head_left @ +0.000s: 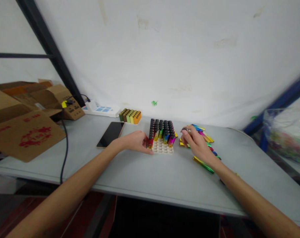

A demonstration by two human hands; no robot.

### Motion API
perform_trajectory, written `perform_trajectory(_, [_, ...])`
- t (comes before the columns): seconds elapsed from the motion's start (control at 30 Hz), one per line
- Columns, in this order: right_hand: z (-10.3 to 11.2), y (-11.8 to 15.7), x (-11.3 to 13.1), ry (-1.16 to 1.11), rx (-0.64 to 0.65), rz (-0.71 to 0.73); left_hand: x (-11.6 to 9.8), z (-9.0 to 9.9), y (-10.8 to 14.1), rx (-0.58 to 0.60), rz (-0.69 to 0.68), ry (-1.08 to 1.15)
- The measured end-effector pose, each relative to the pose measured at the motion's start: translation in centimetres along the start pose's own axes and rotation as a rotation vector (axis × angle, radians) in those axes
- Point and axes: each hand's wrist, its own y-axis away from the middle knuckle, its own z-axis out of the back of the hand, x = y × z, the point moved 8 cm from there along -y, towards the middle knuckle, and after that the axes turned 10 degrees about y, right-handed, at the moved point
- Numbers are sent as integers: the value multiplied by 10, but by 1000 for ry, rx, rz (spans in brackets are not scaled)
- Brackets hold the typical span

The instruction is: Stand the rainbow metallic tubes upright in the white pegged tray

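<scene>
A white slotted tray (162, 149) stands on the table in front of me, its far rows filled with upright lighters (161, 127) that have black tops and shiny coloured bodies. Several slots at its near side show bare. My left hand (137, 141) is closed on the tray's left edge, thumb along the near corner. To the right of the tray, my right hand (194, 142) is raised with fingers curled round a lighter (184, 129); only its dark top shows. Beneath and beyond that hand lie loose lighters and shiny coloured pieces (203, 165).
A second block of yellow and green lighters (130, 115) stands at the back by a white power strip (102, 110). A phone (111, 134) lies left of the tray. Open cardboard boxes (28, 132) and a black cable (65, 145) occupy the left; a plastic bag (288, 135) is far right.
</scene>
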Motion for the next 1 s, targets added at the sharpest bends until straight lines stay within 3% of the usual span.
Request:
perform_trajectory(0.13, [12, -8, 26, 154, -67, 194, -2, 0, 0, 0, -13, 3])
perform_trajectory(0.23, [17, -17, 46, 189, -90, 254, -1, -1, 0, 3, -17, 2])
perform_trajectory(0.43, [-7, -36, 71, 221, 36, 296, 1, -1, -1, -11, 3, -17])
perform_trajectory(0.53, [-30, -42, 77, 380, 102, 418, 0, -1, -1, 2, -10, -7])
perform_trajectory(0.67, [-50, -45, 76, 575, 87, 526, 0, -1, -1, -2, -26, -13])
perform_trajectory(1.0, [-53, -51, 73, 479, 159, 508, 2, -1, -1, -27, -35, 8])
